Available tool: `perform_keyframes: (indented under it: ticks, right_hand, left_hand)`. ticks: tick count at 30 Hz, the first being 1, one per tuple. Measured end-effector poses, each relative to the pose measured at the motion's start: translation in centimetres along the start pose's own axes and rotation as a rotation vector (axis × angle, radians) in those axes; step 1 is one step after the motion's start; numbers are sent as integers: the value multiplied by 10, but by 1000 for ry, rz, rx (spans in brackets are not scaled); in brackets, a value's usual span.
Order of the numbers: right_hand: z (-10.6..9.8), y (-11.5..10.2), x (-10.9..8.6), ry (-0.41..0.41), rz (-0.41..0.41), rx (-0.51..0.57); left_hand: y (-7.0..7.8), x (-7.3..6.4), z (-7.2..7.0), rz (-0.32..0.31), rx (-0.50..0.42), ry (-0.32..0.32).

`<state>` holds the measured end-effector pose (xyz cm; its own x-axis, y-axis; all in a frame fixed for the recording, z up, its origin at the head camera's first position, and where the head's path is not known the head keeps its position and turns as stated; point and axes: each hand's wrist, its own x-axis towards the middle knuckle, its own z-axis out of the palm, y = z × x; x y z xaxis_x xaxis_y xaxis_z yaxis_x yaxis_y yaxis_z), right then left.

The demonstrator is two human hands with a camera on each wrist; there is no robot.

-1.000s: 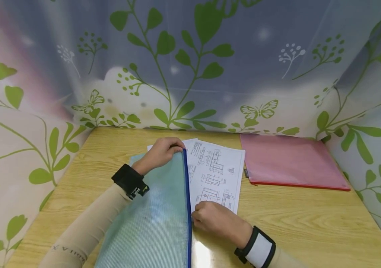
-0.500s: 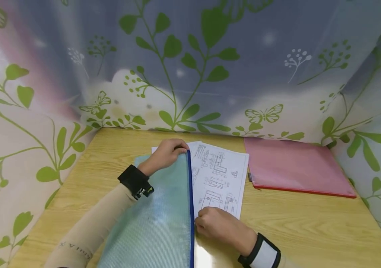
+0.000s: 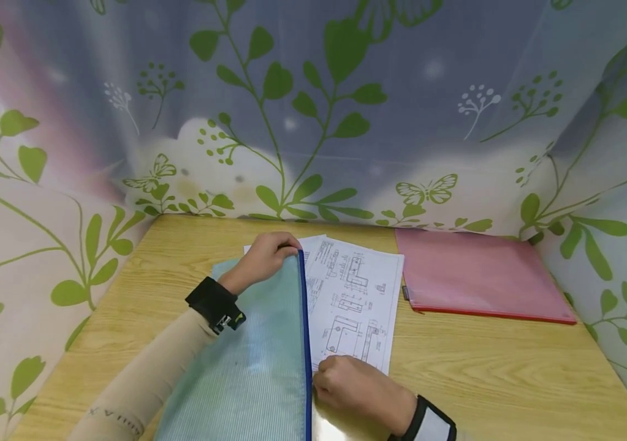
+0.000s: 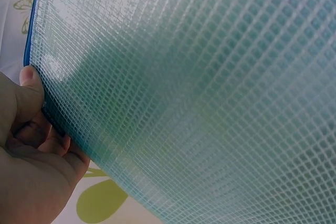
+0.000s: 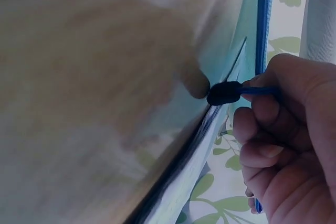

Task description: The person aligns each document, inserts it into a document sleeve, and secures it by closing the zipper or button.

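A light blue mesh zipper pouch (image 3: 241,343) with a dark blue zipper edge is held up over the table. At its far top corner, my left hand (image 3: 262,260) pinches the edge between thumb and fingers; the left wrist view shows the thumb on the mesh (image 4: 173,98). My right hand (image 3: 357,389) is at the zipper edge, lower down. In the right wrist view its fingers pinch a blue cord with a dark pull tab (image 5: 224,93). Sheets of paper with technical drawings (image 3: 360,294) lie partly behind the pouch.
A pink zipper pouch (image 3: 478,272) with a red zipper lies flat at the back right of the wooden table (image 3: 484,373). A leaf-patterned curtain (image 3: 429,141) stands behind the table and at both sides.
My right hand has slid a little toward me along the zipper edge, uncovering more of the drawings. The left hand keeps its hold on the corner. The head view shifts slightly.
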<state>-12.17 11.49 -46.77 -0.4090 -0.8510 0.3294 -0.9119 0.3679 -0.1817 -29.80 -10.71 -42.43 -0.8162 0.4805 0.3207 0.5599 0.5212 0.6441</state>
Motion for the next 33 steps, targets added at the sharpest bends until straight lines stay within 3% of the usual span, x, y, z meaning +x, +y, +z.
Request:
perform_keyframes:
  ticks: [14, 19, 24, 33]
  right_hand:
    - [-7, -6, -2, 21, 31, -2]
    - [-6, -7, -4, -7, 25, 4]
    - [-7, -8, -6, -22, 23, -8]
    - [-5, -16, -9, -36, 80, 125]
  left_hand:
    - [4, 6, -1, 12, 8, 12]
    - [4, 3, -1, -5, 23, 18]
    - [1, -1, -2, 16, 10, 39]
    - [-2, -2, -5, 28, -19, 17]
